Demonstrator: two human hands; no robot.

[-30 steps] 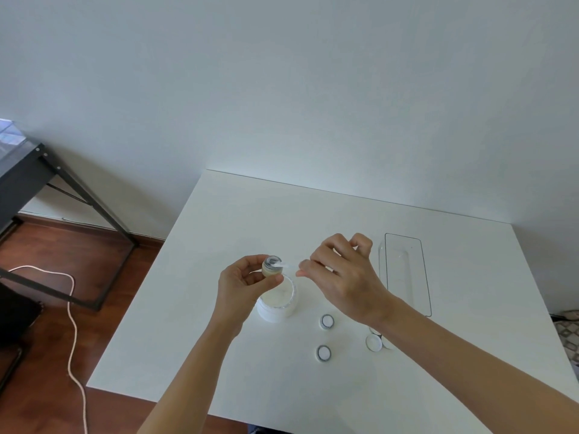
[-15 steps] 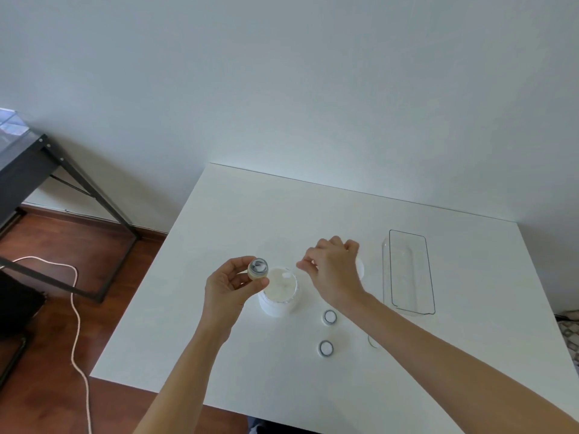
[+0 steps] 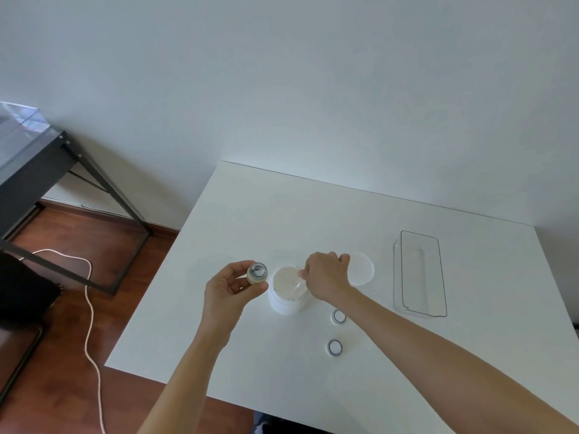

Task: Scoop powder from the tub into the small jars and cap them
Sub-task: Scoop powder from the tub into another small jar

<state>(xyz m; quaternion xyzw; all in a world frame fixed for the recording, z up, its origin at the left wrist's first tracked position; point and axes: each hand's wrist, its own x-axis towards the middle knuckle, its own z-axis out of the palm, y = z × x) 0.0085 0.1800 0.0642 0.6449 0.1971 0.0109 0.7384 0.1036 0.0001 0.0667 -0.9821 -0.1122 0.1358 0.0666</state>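
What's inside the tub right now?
The tub holds pale powder, with a clear scoop dipped in, gripped by the right hand. That hand covers the tub's right edge; powder depth isn't visible.

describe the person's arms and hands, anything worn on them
Both forearms are bare up to the frame's lower edge: no sleeves in view. The left hand and right hand show no gloves, and no watch, bracelet or ring is visible. No markings can be made out at this size.

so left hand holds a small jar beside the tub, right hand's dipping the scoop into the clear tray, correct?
Not the tray. In the head view the right hand dips the scoop into the open tub; the clear tray sits apart to the right. The left hand does hold a small jar beside the tub.
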